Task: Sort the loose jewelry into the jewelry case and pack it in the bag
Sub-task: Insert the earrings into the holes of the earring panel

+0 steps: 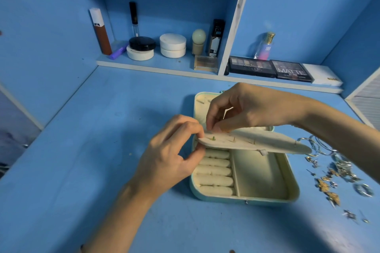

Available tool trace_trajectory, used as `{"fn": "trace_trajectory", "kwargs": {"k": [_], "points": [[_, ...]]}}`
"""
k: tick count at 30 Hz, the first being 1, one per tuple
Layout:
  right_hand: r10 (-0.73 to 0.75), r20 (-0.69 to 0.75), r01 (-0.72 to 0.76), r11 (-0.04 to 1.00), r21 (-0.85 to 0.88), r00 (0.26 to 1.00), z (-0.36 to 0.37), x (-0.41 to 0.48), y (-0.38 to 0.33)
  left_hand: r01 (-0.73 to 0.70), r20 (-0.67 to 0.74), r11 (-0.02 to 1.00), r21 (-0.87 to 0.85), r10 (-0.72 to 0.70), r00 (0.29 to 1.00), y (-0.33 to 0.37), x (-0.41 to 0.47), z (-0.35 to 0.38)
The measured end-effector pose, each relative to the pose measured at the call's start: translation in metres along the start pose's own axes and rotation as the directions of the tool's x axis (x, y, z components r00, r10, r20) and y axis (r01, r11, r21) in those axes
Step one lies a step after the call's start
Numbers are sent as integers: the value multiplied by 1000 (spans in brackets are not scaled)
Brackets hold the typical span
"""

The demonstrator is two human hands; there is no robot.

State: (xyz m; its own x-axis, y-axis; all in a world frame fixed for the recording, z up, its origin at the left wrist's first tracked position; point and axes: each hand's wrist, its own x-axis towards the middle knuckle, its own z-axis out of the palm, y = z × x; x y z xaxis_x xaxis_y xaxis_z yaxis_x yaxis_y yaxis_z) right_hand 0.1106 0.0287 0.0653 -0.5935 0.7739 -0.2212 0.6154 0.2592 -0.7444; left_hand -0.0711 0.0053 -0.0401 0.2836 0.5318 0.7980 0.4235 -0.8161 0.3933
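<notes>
A light-green jewelry case (244,199) lies open on the blue desk, cream inside, with ring rolls (216,172) on its left and a bare compartment (259,174) on its right. A cream earring flap (267,141) is lifted level over the case. My left hand (170,158) pinches the flap's left end. A small green stud (213,138) sits in the flap near that end. My right hand (246,109) hovers over the flap with thumb and fingertips pinched together at its surface; what they hold is hidden. Loose jewelry (337,172) lies scattered right of the case.
Behind the case a low shelf (156,68) carries makeup jars, tubes, a perfume bottle (265,47) and eyeshadow palettes (271,70). A blue wall rises at the left and a slatted panel (368,98) stands at the far right. No bag is in view.
</notes>
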Motion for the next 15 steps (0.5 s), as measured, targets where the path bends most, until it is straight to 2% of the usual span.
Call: {"fn": "trace_trajectory", "kwargs": {"k": [8, 15], "points": [[21, 4, -21, 994, -107, 1000, 1, 4, -5, -2, 1, 1000, -2, 2, 1000, 1, -1, -1], [14, -71, -29, 976, -214, 997, 7, 2, -7, -16, -27, 1000, 26, 17, 999, 2, -1, 0]]}}
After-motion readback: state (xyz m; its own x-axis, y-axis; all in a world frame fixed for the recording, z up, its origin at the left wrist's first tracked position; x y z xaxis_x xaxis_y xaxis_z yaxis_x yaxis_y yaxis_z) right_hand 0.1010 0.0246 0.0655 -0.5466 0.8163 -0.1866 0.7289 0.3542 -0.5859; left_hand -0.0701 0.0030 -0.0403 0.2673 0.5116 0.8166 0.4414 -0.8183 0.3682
